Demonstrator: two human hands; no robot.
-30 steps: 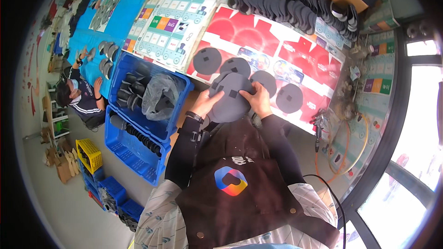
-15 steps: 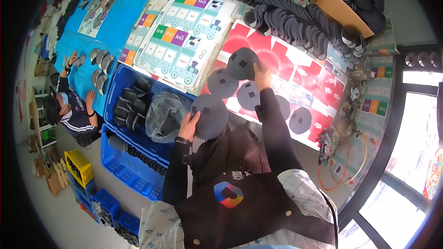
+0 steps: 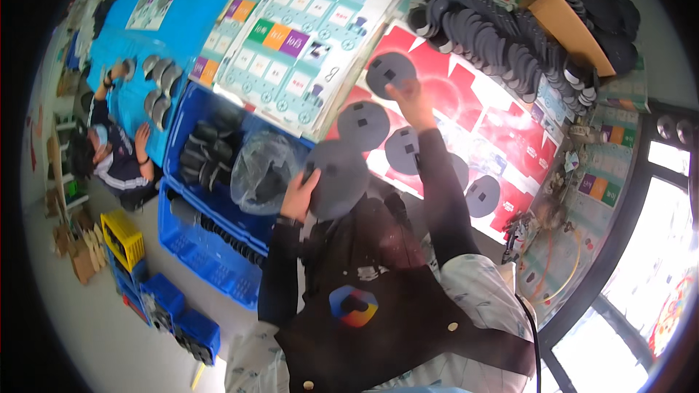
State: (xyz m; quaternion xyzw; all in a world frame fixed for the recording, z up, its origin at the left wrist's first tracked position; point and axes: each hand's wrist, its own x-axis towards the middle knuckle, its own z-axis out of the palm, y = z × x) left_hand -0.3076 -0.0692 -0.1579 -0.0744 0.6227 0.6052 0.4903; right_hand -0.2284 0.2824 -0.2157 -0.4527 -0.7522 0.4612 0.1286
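Note:
My left hand [image 3: 298, 196] grips a large dark grey round disc [image 3: 341, 180] by its left edge, in front of my apron. A dark square patch shows faintly on it; whether more discs lie beneath, I cannot tell. My right hand [image 3: 413, 104] reaches over the red printed sheets [image 3: 502, 127], closed at the lower edge of another grey disc [image 3: 386, 62] with a dark square on it. More such discs lie in a slanting row below: one nearby [image 3: 362, 126], one beside my right forearm [image 3: 402, 151], one partly behind that arm, and one near the right corner [image 3: 483, 196].
Long rows of dark curved pieces [image 3: 473, 25] line the table's far side, beside a cardboard box [image 3: 568, 22]. Printed sheets [image 3: 291, 51] lie left of the red ones. A blue crate [image 3: 175, 131] holds dark pieces and a plastic bag [image 3: 266, 175]. Another person [image 3: 120, 153] sits at the blue table.
My right hand has moved the disc farther away, so it now lies apart from the neighbouring disc. My left hand keeps its disc at nearly the same place. The view has shifted slightly.

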